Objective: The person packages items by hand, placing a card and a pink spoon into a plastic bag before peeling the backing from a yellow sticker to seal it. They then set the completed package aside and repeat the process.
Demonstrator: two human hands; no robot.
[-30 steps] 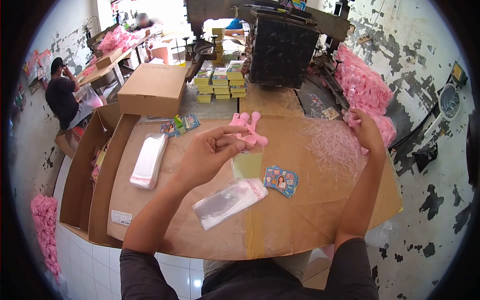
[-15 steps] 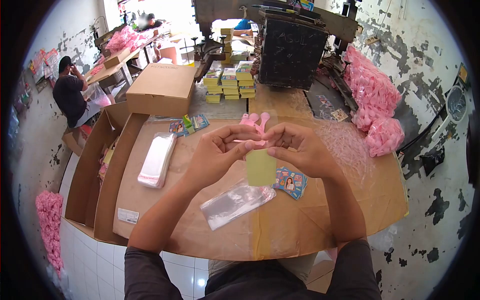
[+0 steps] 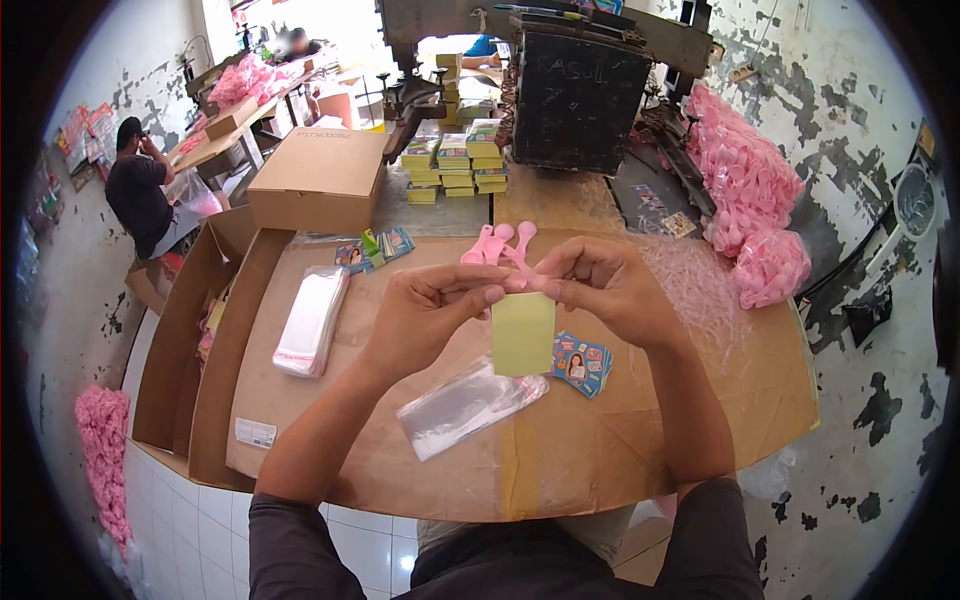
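Observation:
A plain yellow-green card [image 3: 523,338] hangs upright over the table, pinched at its top corners by my left hand [image 3: 432,315] and my right hand [image 3: 608,290]. Both hands are closed, thumbs facing me. Pink plastic measuring spoons [image 3: 500,240] show between and beyond my fingertips; how they join the card is hidden. Below the left hand lies a clear plastic sleeve pack [image 3: 465,410]. Blue printed cards [image 3: 582,365] lie fanned under the right hand, partly behind the yellow card.
Another stack of clear sleeves [image 3: 312,320] lies left, near a green-topped item [image 3: 372,248] on printed cards. Card stacks [image 3: 455,165], a closed carton [image 3: 318,175] and a black machine [image 3: 575,100] stand behind. Pink spoons [image 3: 745,170] are heaped right. A person [image 3: 140,190] sits far left.
The hands have dropped slightly and opened a small gap at the fingertips, where more pink plastic shows. The card hangs about where it was.

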